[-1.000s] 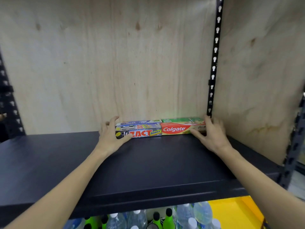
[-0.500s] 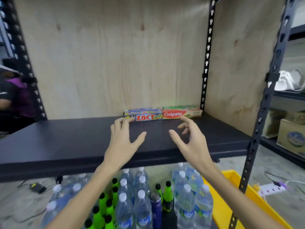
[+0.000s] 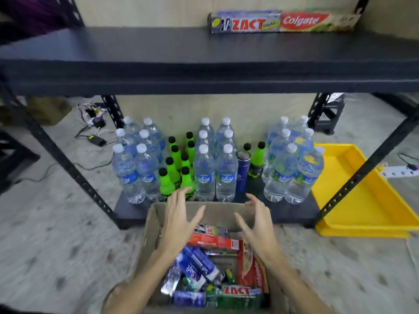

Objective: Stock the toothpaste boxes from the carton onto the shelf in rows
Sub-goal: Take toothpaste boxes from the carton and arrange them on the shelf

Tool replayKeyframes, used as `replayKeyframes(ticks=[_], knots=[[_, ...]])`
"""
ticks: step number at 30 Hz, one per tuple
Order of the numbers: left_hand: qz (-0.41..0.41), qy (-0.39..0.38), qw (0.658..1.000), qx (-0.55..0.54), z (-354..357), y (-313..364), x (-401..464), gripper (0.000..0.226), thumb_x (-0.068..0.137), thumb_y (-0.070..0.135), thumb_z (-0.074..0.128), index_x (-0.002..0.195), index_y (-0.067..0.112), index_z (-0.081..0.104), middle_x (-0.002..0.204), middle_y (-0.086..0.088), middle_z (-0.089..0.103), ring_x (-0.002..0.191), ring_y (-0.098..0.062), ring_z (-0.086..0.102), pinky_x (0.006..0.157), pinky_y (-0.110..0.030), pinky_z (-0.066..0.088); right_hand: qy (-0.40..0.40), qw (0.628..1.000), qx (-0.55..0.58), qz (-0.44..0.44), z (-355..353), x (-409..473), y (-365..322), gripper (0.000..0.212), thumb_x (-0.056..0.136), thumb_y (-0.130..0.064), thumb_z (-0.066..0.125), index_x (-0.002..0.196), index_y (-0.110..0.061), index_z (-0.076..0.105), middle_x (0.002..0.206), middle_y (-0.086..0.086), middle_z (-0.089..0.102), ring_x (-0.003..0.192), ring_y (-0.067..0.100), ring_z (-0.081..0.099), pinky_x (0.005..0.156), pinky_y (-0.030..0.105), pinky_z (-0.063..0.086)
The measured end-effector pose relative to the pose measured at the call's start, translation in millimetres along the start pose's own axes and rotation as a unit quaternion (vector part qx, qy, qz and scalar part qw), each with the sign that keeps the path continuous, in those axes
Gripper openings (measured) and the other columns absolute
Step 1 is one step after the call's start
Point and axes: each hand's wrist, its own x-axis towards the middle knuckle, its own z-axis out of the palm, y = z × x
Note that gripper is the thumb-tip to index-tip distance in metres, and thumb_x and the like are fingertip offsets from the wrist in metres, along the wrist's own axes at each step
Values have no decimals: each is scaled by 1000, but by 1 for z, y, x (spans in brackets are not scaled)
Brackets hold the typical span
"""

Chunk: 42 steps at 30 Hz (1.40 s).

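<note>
Closest to the camera is the carton (image 3: 151,225) on the floor, open, with a messy pile of toothpaste boxes (image 3: 213,242) inside, all lying at different angles: a red one across the middle, blue ones lower left, a Zact one along the near edge. Both hands are over it, empty. The left hand (image 3: 179,219) has its fingers spread and loosely curved, and the right hand (image 3: 257,219) is the same, palms facing each other, neither touching a box as far as I can see.

Just past the carton, the bottom rack level is packed with water bottles (image 3: 205,171) and green bottles (image 3: 169,177). A yellow tray (image 3: 362,214) sits on the floor to the right.

Up top on the black shelf (image 3: 158,53), a Zact box (image 3: 244,22) and a Colgate box (image 3: 317,20) lie end to end against the back board.
</note>
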Motion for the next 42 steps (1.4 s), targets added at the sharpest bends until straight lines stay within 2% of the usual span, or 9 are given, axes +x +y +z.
replayKeyframes(ticks=[2,7,13,17,21,27,33,38,42], knots=[[-37,-42,998,11,14,-33,-9,55,91,41,70,137,18,48,130,4,51,125,-12,46,104,-18,28,-30,999,-10,39,17,-10,27,62,90,-33,74,144,-22,45,122,0,57,114,13,50,94,14,39],[-109,-172,979,12,52,-113,-31,63,85,56,68,133,19,52,125,2,54,120,-15,52,105,-37,43,-125,983,-111,78,51,-21,88,68,85,-39,78,143,-21,48,130,-1,61,116,25,51,99,41,43],[-151,-289,944,54,66,-178,-52,71,75,33,87,134,18,51,131,-1,49,125,-22,46,102,-29,35,-242,949,-190,74,91,-15,128,77,82,-49,77,148,-28,42,142,0,56,123,28,40,102,43,33],[-122,-297,945,66,68,-204,-59,70,67,23,92,125,10,55,128,-7,46,121,-26,44,105,-33,34,-284,937,-198,53,117,-13,134,86,80,-55,77,151,-33,35,146,3,50,128,29,35,105,43,25],[-37,-363,921,137,70,-214,-62,87,62,35,93,138,24,53,146,-9,36,136,-29,28,114,-48,29,-276,938,-208,37,134,-16,130,81,84,-45,77,152,-31,37,145,1,52,132,26,35,106,40,21],[144,-368,885,247,80,-218,-57,70,69,33,88,132,27,59,135,-3,52,134,-26,38,117,-49,22,-249,953,-149,85,135,-14,135,71,86,-29,76,148,-36,43,139,4,50,132,27,37,111,48,27],[196,-338,897,207,77,-220,-54,53,73,29,86,122,23,65,119,-2,56,116,-22,47,108,-38,28,-203,974,-74,74,119,-16,125,61,88,-29,75,142,-37,49,126,-18,42,114,1,25,99,37,27],[226,-297,909,186,55,-199,-57,49,76,40,82,119,24,65,115,0,55,112,-23,51,107,-40,34,-197,976,-57,77,101,-12,117,60,88,-33,75,135,-52,43,132,-11,52,125,16,35,95,35,25],[202,-236,932,187,30,-179,-55,45,81,57,67,115,28,67,113,4,57,111,-20,53,108,-39,28,-144,988,-35,47,71,-6,94,54,88,-38,74,134,-46,48,128,-26,55,122,7,35,95,32,23]])
